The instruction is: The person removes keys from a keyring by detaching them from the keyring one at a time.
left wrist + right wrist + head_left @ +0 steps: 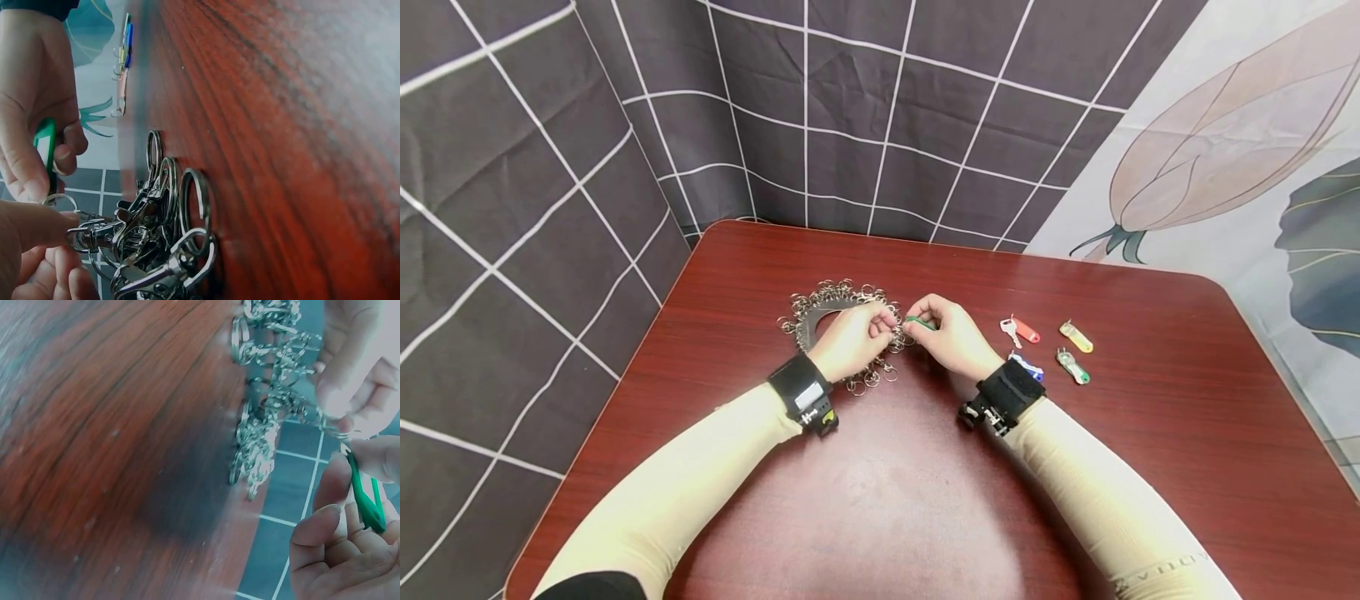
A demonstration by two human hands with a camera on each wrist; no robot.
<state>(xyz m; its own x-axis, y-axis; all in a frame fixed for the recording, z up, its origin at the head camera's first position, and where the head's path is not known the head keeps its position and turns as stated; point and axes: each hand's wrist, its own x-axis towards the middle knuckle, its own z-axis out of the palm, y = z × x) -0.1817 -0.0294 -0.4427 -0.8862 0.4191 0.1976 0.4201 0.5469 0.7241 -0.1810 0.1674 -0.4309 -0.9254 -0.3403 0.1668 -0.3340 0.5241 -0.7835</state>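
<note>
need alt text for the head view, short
Two hands meet over a dark red wooden table: the left hand holds a pile of silver metal key rings, the right hand pinches a green plastic key tag.

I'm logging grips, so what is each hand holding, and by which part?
Right hand pinches the green key tag along its body. Left hand pinches a metal key ring at its rim.
</note>
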